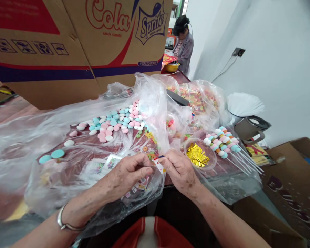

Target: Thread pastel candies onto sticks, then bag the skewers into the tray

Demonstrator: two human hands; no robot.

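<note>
My right hand (181, 171) is closed, pinching a small printed packet (159, 166) with coloured dots and a dark blue edge between thumb and fingers. Close on its left, my left hand (129, 175) has its thumb and fingertips curled together; whatever they pinch is too small or clear to make out. Below the hands, clear plastic sheeting (151, 193) covers the table edge, and small printed sachets (138, 186) show through it. Just beyond lie small gummy rings (145, 148). A clear round tub (214, 161) of gold foil strips (197, 155) stands beside my right hand.
Pink, white and blue round candies (113, 122) spread behind my left hand. Candy skewers (223, 142) lie at the right, near a grey jug (251, 129). A large carton (80, 51) blocks the back left. Another person (184, 48) works farther back. An open carton (294, 182) stands right.
</note>
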